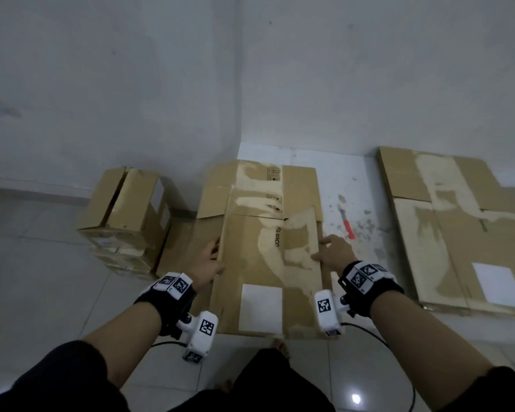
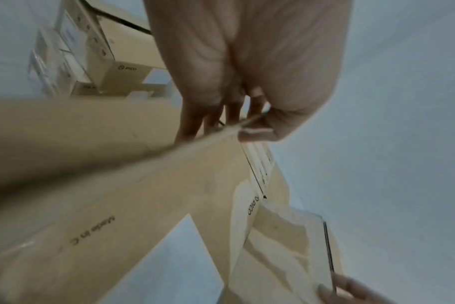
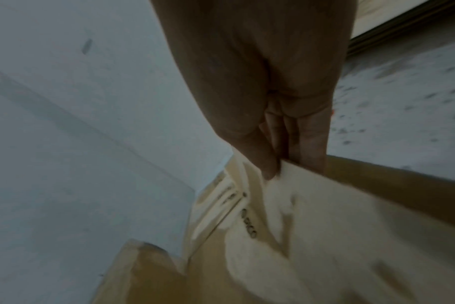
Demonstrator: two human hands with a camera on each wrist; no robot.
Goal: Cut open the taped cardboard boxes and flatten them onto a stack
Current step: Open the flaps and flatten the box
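Left hand, right hand pinch flat cardboard box edges

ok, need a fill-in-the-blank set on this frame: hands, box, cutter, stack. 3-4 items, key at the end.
1. Both hands grip the flattened box by its ____ edges.
2. The orange-handled cutter lies on the ____, held by neither hand.
3. The stack of flattened boxes lies to the person's ____.
4. The left hand and right hand each hold ____.

Missing words: side; floor; right; the flattened box
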